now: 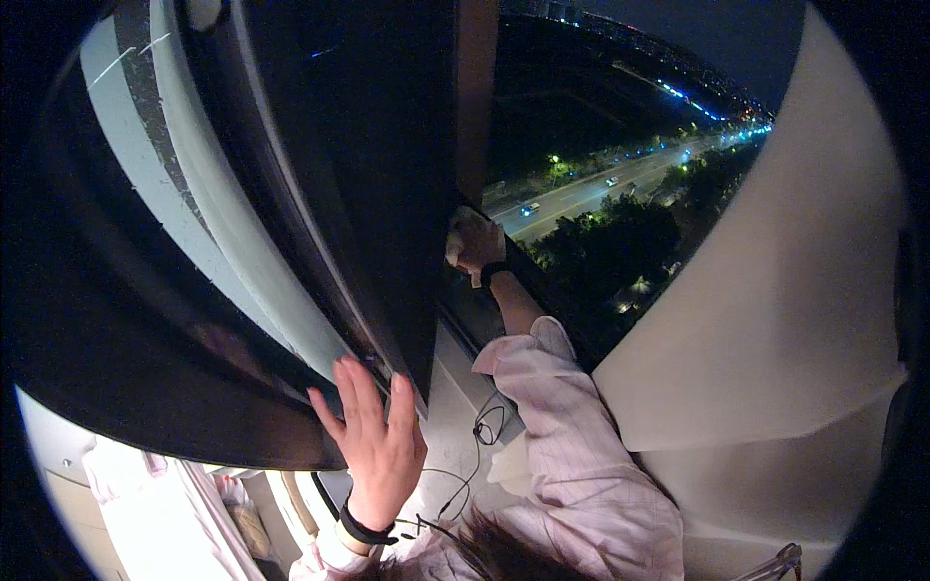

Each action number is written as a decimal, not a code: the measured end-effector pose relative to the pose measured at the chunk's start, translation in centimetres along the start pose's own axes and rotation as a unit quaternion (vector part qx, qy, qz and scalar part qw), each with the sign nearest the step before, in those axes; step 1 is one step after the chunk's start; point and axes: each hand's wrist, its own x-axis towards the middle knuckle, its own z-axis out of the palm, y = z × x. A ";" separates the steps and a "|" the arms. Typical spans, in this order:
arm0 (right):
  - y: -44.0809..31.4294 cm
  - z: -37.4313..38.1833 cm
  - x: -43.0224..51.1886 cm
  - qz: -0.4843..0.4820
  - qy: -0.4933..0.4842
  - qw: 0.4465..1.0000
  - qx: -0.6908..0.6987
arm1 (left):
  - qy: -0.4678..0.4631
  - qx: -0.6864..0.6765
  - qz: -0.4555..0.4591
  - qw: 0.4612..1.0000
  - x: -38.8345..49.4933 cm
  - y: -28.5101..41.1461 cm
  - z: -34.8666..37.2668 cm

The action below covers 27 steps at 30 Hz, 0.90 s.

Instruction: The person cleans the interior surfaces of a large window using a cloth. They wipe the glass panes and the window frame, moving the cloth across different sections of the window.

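My left hand [378, 439] presses its spread fingers against the lower edge of a dark window frame [320, 254]. It holds nothing. Beyond it, my right arm reaches to the window opening, where my right hand [483, 240] is closed on a pale cloth [455, 247]. The cloth lies against the dark frame at the opening's lower corner; most of it is hidden under the fingers. Both wrists wear black bands. Dark glass fills the space between the left hand's frame and a brownish upright [476, 102].
Below the opening, far down, run a lit road [581, 192] with cars and dark trees [617, 232]. A thin black cable [465, 479] lies looped on the pale sill [454, 428]. A beige wall [763, 290] rises at right. White fabric [167, 516] is at lower left.
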 end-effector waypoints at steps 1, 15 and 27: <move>0.2 0.1 0.2 0.010 -0.029 0.999 -0.010 | 0.001 0.006 -0.001 1.000 -0.1 0.1 0.1; 3.0 3.4 -3.1 -0.124 -0.036 0.991 -0.022 | 0.010 -0.047 -0.023 0.999 -1.6 -0.2 0.5; 3.0 -7.3 -15.2 -0.007 -0.124 0.990 -0.060 | -0.100 -0.143 -0.058 0.983 -0.5 0.3 0.9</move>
